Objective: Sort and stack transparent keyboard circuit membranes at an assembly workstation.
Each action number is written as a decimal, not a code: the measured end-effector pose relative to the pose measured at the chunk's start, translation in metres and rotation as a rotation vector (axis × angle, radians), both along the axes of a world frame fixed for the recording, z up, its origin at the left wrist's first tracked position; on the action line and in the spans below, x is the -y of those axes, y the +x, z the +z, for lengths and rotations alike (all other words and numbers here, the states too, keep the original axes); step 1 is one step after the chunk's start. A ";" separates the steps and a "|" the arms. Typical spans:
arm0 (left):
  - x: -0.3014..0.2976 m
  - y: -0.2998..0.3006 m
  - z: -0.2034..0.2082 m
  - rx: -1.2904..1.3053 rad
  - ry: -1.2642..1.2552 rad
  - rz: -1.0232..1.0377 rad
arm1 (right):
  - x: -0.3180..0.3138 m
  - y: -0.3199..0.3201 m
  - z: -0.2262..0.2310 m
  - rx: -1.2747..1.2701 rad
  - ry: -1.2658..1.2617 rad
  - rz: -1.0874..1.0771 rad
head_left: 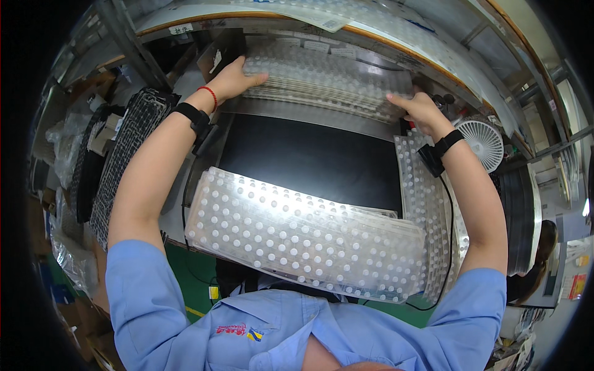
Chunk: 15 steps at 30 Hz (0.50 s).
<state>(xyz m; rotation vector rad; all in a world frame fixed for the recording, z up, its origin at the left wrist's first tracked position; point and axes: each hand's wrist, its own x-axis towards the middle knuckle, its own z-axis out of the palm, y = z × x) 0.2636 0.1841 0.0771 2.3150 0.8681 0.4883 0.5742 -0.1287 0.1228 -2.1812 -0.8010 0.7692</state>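
Hands: the left hand [234, 79] and right hand [422, 110] were well apart, each clamped on one end of a clear sheet stack [322, 86].
Sheet stack, place: it lay beyond a black panel [309, 157], under the brown-edged shelf [396, 42]; its layered near edges faced the person.
Panel edges: the far side was bounded by the held stack, the near side by a dotted sheet pile [297, 238], the right by a second dotted pile [417, 185].
Open room: the bare panel lay between the held stack and the near pile; the shelf closed in the space above the far side.
Left hand, pose: thumb on the near face, fingers round the left end; red cord [209, 94] and black strap [195, 119] on the wrist.
Right hand, pose: thumb at the near right corner, other fingers partly hidden; black strap on this wrist too.
Arms: both reached forward, bent outward at the elbows, in blue sleeves [142, 281].
Surface, right: a white fan [481, 145] stood just beyond the right wrist.
Surface, left: a dark patterned stack [133, 154] stood beside the left forearm.
Room: green floor [198, 290] showed below; plastic bags [74, 253] hung or lay at far left, which could not be told.
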 end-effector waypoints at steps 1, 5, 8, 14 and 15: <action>0.010 -0.004 0.005 0.002 -0.017 -0.012 | 0.005 -0.003 0.003 -0.018 0.033 -0.039; 0.001 -0.021 -0.016 -0.097 0.026 -0.064 | 0.014 -0.002 0.007 -0.167 -0.025 -0.061; -0.004 -0.014 -0.043 -0.092 0.104 0.016 | 0.017 0.015 -0.018 -0.243 -0.119 0.025; 0.001 -0.002 -0.041 -0.124 0.047 0.191 | 0.011 -0.003 -0.022 -0.218 -0.054 -0.011; 0.000 -0.004 -0.042 -0.118 0.058 0.175 | 0.012 -0.002 -0.023 -0.229 -0.040 0.013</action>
